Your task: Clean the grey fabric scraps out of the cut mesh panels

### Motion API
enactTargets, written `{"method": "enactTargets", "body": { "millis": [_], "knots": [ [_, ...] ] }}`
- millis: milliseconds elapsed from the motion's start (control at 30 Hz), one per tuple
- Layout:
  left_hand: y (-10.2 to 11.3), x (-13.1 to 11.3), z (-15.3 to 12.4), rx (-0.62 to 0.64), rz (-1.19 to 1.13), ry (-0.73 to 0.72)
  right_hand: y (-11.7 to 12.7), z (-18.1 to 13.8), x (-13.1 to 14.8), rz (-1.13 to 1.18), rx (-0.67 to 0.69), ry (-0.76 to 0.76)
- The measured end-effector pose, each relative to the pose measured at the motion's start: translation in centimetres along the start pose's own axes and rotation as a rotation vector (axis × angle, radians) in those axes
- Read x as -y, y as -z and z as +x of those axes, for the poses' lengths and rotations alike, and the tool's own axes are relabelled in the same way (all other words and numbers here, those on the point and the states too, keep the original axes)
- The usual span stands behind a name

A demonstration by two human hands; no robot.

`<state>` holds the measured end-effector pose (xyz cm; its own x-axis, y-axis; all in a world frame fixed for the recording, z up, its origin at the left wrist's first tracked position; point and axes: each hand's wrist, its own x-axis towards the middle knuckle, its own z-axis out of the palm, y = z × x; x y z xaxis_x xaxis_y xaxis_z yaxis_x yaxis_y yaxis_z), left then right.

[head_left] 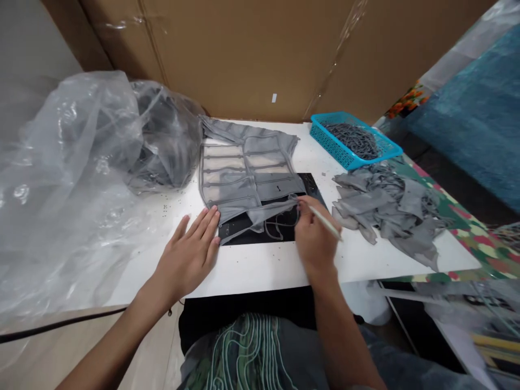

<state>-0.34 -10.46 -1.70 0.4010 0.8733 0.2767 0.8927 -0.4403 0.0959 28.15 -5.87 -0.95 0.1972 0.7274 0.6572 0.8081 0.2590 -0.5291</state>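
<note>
A sheer grey fabric piece with corded seams lies on the white table, its near part over a black board. My left hand rests flat with fingers spread, fingertips on the fabric's near left edge. My right hand is closed around a slim pale pen-like tool, whose back end points down to the right. The thumb and forefinger are at a narrow strip of the fabric, which stretches across the board. Whether they pinch it is hard to see, and the tool's tip is hidden.
A blue plastic basket holds many grey cord-like strips. Before it lies a heap of grey fabric scraps. Clear plastic bags with dark material cover the left side. A cardboard wall stands behind the white table.
</note>
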Motion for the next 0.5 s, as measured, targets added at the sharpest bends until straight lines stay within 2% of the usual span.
{"method": "enactTargets", "body": {
  "millis": [67,167,367,500],
  "knots": [
    [0.0,0.0,0.0,0.001,0.024,-0.011,1.4,0.9,-2.5,-0.105,-0.090,-0.087],
    [0.0,0.1,0.0,0.020,0.046,-0.022,3.5,2.3,-6.4,-0.250,-0.117,-0.175],
    [0.2,0.5,0.0,0.071,0.022,-0.029,7.2,6.3,-13.0,-0.477,-0.002,-0.306],
    [0.6,0.8,0.3,0.074,-0.062,-0.047,10.3,7.8,-14.7,-0.471,0.098,-0.278]
  ]
}}
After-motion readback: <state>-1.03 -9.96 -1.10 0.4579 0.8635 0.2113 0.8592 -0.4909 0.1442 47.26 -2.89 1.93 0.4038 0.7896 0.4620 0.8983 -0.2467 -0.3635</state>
